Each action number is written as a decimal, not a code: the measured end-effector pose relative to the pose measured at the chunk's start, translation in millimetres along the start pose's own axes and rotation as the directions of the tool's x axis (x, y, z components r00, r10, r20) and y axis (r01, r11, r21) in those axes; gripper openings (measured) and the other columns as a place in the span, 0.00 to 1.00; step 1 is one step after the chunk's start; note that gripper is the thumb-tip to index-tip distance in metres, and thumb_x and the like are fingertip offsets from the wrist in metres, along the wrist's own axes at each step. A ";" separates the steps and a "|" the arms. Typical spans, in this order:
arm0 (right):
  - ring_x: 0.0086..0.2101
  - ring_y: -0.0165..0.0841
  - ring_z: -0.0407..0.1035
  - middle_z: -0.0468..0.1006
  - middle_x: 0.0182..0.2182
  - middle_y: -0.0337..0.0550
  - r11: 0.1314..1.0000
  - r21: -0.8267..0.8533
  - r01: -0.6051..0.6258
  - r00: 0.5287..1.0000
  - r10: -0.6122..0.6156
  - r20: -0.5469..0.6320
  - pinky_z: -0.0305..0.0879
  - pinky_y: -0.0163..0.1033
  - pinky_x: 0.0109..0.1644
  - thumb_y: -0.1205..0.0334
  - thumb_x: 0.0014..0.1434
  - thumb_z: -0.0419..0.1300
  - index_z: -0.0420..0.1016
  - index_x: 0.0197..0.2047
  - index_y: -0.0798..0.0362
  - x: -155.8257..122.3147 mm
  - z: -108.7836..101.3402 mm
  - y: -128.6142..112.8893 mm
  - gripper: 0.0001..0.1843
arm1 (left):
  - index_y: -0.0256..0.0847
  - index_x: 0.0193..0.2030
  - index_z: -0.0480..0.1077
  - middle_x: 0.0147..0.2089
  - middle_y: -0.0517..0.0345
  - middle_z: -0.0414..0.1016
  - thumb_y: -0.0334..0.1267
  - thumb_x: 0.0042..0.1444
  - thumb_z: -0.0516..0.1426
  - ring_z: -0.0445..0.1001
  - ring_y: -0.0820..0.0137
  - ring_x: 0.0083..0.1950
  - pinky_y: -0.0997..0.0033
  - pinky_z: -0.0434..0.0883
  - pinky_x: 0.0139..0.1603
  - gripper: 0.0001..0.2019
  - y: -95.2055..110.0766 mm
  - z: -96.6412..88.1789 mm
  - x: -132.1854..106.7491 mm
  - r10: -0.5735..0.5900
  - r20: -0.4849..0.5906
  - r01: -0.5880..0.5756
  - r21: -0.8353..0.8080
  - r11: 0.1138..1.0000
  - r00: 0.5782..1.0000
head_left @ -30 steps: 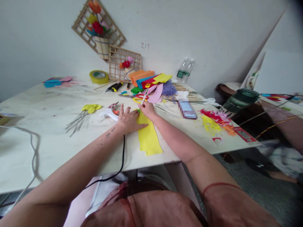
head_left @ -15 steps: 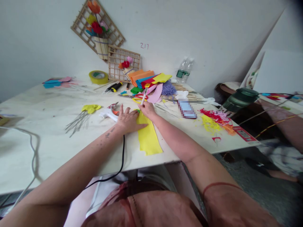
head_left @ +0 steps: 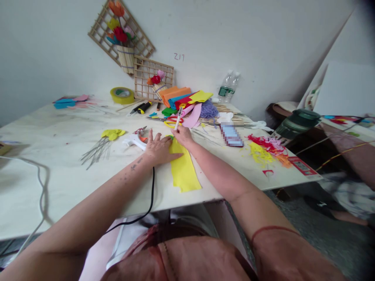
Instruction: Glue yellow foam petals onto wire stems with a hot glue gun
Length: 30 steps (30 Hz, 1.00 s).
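A yellow foam sheet (head_left: 184, 171) lies on the pale table (head_left: 58, 164), reaching to its near edge. My left hand (head_left: 158, 148) rests flat on the sheet's far left part, fingers spread. My right hand (head_left: 182, 135) is closed around a white pen (head_left: 177, 118), with its tip down at the sheet's far end beside a small green piece (head_left: 171, 137). A white glue gun (head_left: 135, 139) lies just left of my left hand, and its black cord (head_left: 151, 195) runs off the near edge.
Thin grey wires (head_left: 95, 151) and yellow petals (head_left: 113, 134) lie to the left. Beyond my hands are scissors (head_left: 171, 121), coloured foam sheets (head_left: 183, 97), a tape roll (head_left: 122, 95), a phone (head_left: 231, 134), scraps (head_left: 265, 149), water bottles (head_left: 229, 86) and wooden lattices (head_left: 153, 78).
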State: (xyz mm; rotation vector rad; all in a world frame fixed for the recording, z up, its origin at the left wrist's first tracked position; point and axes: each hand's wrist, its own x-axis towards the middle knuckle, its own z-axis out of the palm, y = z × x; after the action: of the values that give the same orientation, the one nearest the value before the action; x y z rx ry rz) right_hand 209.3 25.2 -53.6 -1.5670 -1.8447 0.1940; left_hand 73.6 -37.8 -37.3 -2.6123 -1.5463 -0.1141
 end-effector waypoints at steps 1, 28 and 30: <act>0.27 0.30 0.65 0.73 0.24 0.42 1.000 0.002 -0.001 1.000 0.001 0.000 0.57 0.34 0.33 0.54 0.56 0.54 0.73 0.28 0.56 -0.1 0.0 -0.1 0.15 | 0.45 0.57 0.65 0.59 0.51 0.66 0.70 0.45 0.40 0.53 0.46 0.62 0.39 0.22 0.60 0.41 0.0 0.2 0.0 0.001 -0.001 -0.001 0.000 1.000 1.000; 0.29 0.31 0.66 0.74 0.25 0.42 0.998 0.026 -0.052 0.999 0.052 -0.001 0.58 0.33 0.36 0.53 0.57 0.53 0.74 0.30 0.56 -0.7 0.8 -0.6 0.16 | 0.47 0.57 0.65 0.58 0.52 0.66 0.67 0.47 0.41 0.53 0.47 0.62 0.39 0.23 0.61 0.38 1.2 -3.6 -1.1 0.001 0.018 -0.001 -0.001 1.000 1.000; 0.30 0.31 0.66 0.74 0.26 0.42 0.999 0.024 -0.049 0.999 0.049 0.002 0.58 0.33 0.36 0.53 0.57 0.53 0.74 0.30 0.56 -0.7 0.6 -0.7 0.16 | 0.47 0.57 0.65 0.58 0.52 0.66 0.67 0.47 0.41 0.53 0.47 0.62 0.39 0.23 0.61 0.37 1.7 -4.1 -1.2 -0.004 0.024 0.004 0.000 1.000 1.000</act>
State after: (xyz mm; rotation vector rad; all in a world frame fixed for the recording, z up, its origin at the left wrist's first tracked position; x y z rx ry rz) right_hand 208.3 24.6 -54.0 -1.5971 -1.8002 0.2387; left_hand 74.4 -40.2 -33.5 -2.6198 -1.5593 -0.0833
